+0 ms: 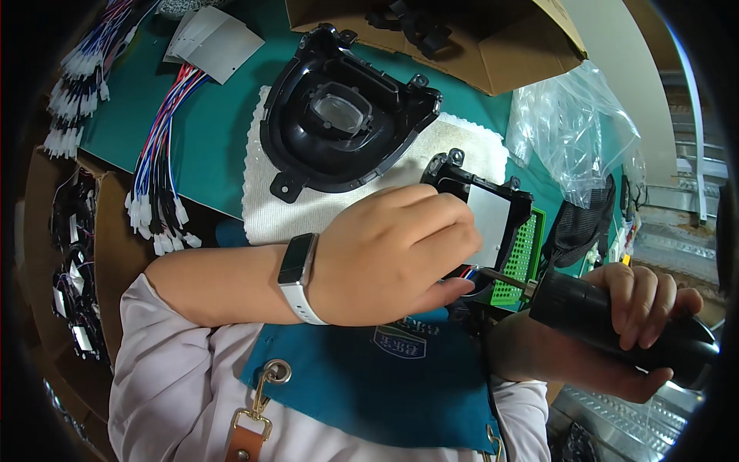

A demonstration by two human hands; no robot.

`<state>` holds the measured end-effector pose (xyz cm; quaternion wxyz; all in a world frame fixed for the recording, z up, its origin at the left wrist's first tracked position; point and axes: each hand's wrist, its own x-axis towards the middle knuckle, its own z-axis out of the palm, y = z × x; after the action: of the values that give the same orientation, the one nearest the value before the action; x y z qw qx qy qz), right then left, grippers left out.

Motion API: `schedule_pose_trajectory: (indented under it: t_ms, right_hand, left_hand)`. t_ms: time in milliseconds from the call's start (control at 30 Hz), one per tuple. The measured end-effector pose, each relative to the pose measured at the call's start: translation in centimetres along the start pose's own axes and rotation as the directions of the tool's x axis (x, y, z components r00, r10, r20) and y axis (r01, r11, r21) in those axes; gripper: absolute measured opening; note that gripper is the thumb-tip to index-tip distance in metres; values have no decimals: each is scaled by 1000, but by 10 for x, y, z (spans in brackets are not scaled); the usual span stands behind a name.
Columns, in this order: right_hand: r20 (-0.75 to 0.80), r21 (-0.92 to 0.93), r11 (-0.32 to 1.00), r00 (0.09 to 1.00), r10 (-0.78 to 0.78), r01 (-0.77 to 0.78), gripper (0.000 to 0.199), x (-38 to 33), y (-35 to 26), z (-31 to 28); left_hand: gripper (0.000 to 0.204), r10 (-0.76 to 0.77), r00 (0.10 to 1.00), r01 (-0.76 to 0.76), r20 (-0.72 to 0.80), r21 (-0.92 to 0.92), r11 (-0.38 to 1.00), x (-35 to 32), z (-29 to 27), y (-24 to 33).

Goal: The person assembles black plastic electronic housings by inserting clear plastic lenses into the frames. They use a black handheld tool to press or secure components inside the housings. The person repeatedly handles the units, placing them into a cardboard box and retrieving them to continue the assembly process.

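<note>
My right hand (645, 308) is wrapped round a black electric screwdriver (570, 302) at the right. Its metal bit points left, and the tip reaches the lower edge of a small black plastic frame (522, 202) with a white panel (486, 219) in it. Coloured wires (466, 272) show close to the tip. My left hand (400, 250) is closed over the near left side of that frame, with fingertips partly hidden. Beyond it, a larger glossy black housing (281, 142) with a clear lens (340, 114) lies on a white cloth (269, 212).
A green perforated tray (530, 245) sits under the frame's right side. Wire bundles with white connectors (158, 208) hang over the left table edge, beside grey cards (219, 46). An open cardboard box (516, 58) and a clear plastic bag (573, 123) stand at the back.
</note>
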<state>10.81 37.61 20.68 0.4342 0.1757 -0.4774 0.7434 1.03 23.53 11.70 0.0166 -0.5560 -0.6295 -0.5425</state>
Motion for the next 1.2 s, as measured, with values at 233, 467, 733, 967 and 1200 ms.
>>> schedule_pose_trajectory:
  t_ms: [233, 467, 733, 967, 1200]
  right_hand:
    - [17, 41, 998, 999, 39, -40, 46, -5, -3, -1]
    - [-1, 32, 998, 998, 57, -57, 46, -8, -3, -1]
    - [135, -143, 988, 990, -43, 63, 53, 1, 8, 0]
    - [235, -318, 948, 967, 102, -23, 56, -1, 25, -1]
    - [150, -221, 972, 983, 110, -75, 55, -2, 33, 7]
  left_hand:
    - [21, 167, 985, -165, 30, -64, 984, -3, 4, -3]
    - [31, 206, 976, -200, 65, -91, 976, -2, 5, -7]
    - [58, -7, 951, -86, 308, 289, 953, -16, 0, -1]
    - [27, 91, 993, -114, 77, 369, 922, -24, 12, -14]
    - [17, 79, 995, -62, -55, 253, 966, -23, 17, -13]
